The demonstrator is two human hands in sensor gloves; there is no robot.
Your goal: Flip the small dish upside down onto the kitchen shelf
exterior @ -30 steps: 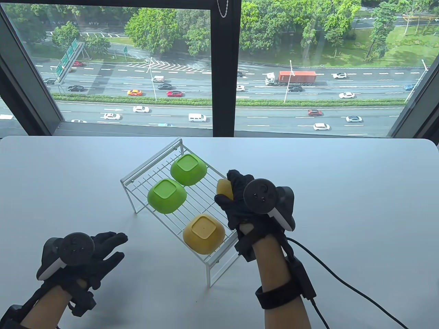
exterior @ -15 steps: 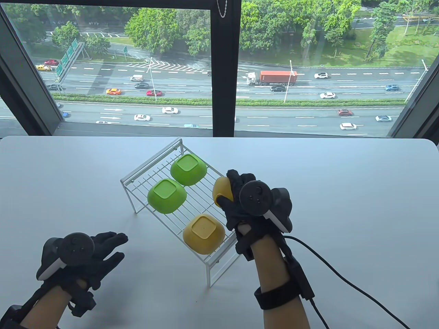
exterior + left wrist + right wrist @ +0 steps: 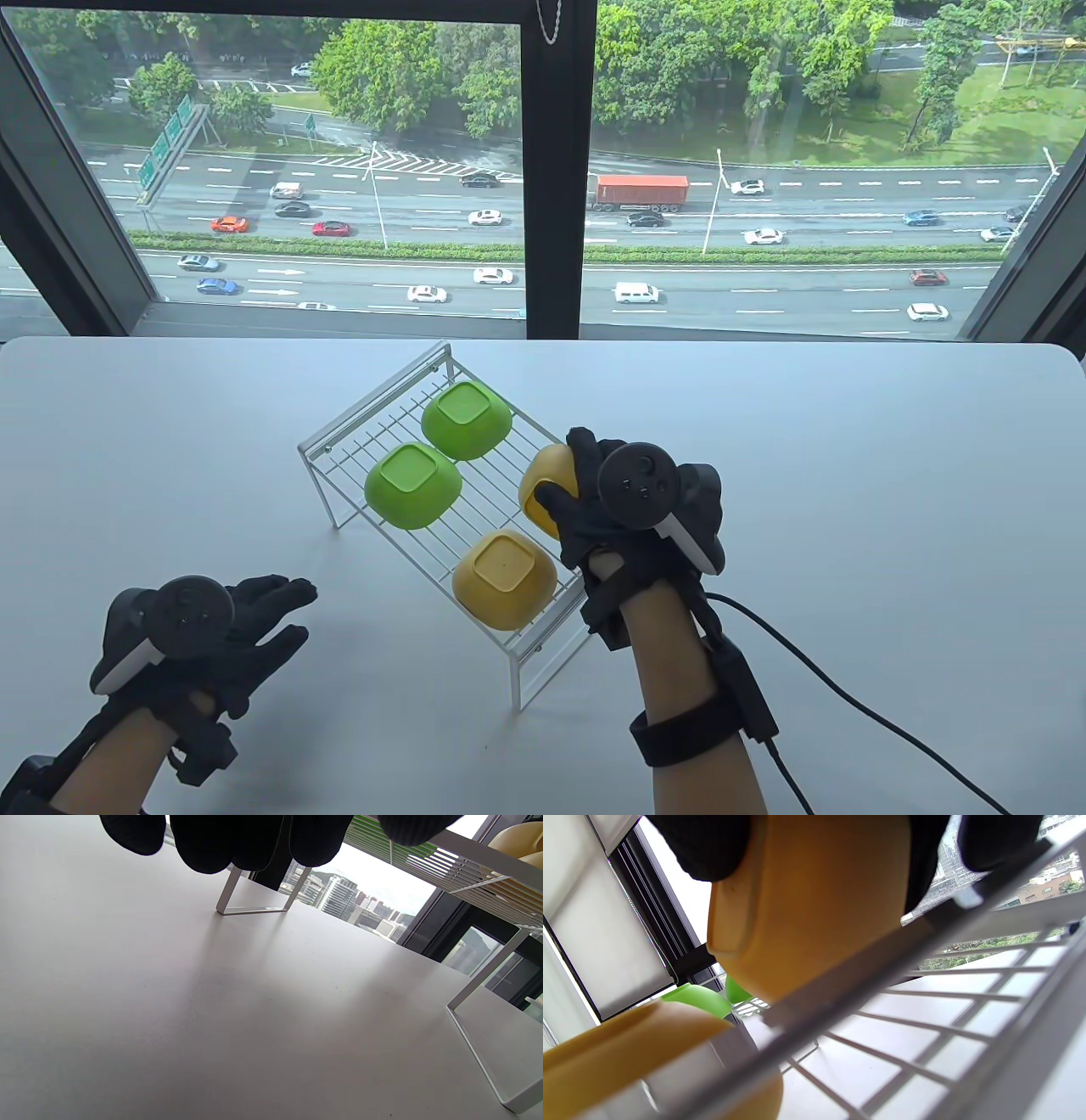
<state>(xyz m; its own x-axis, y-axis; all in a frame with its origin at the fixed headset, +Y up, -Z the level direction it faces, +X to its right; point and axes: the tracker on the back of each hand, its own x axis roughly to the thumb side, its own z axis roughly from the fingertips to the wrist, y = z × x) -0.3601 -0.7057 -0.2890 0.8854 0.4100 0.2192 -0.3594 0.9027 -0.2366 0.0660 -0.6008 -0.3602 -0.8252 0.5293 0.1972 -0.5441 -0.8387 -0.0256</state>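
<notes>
The right hand [image 3: 607, 501] is raised at the near right edge of the wire shelf [image 3: 356, 441], palm turned toward it, its gloved fingers [image 3: 704, 844] curled around a yellow dish [image 3: 543, 488] that it grips on edge; the forearm rises from the bottom of the table view. The left hand [image 3: 225, 624] lies low, well to the near left of the shelf, fingers [image 3: 220, 840] stretched forward and loosely spread, holding nothing, palm down.
</notes>
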